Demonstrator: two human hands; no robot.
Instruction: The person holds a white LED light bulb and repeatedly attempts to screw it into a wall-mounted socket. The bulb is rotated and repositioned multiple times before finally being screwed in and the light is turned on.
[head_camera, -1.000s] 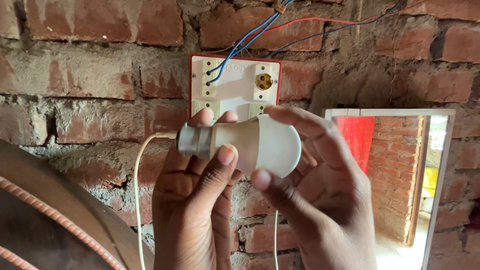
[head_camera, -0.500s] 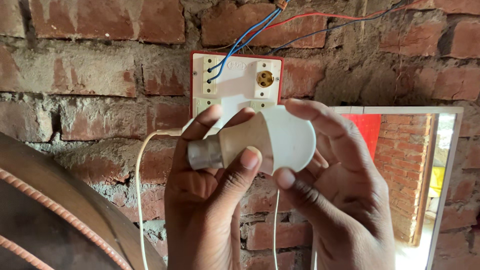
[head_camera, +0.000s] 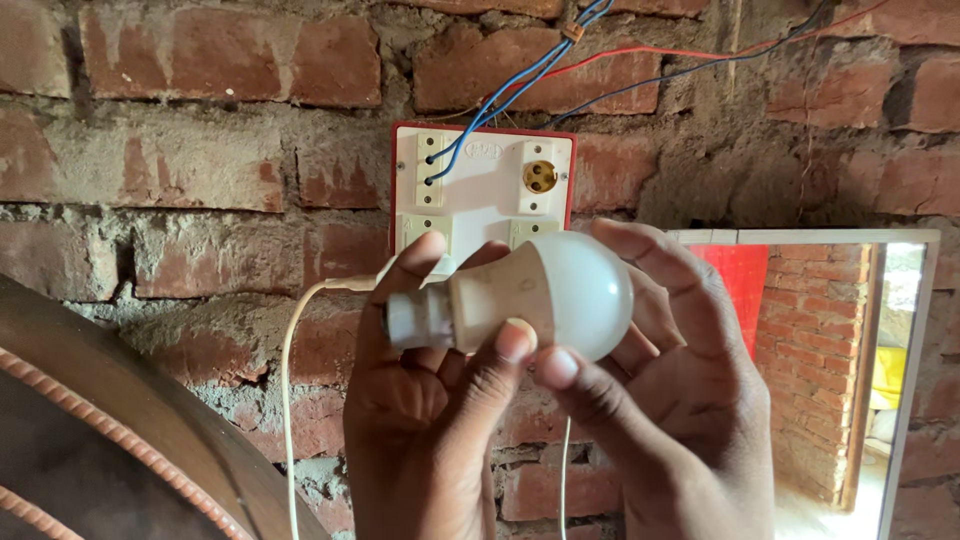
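Both hands hold a white light bulb (head_camera: 540, 295) sideways in front of a bare brick wall (head_camera: 200, 190), its metal base pointing left and its round dome pointing right. The left hand (head_camera: 425, 400) wraps the narrow neck and base, fingers curled behind it and the thumb pressed across the front of the neck. The right hand (head_camera: 670, 400) cups the dome, fingers spread and curved over its top and far side, the thumb tip touching the underside just beside the left thumb. Right behind the bulb, a white switchboard (head_camera: 483, 185) with a red edge is fixed to the wall; it carries a round brass socket (head_camera: 540, 177) at its upper right, and blue wires (head_camera: 500, 100) and a red wire (head_camera: 700, 55) run into it from above. A white cord (head_camera: 290, 400) hangs down the wall at the left of the hands. A curved dark wooden frame (head_camera: 120, 420) fills the lower left corner, and an open doorway (head_camera: 850, 370) shows at the right
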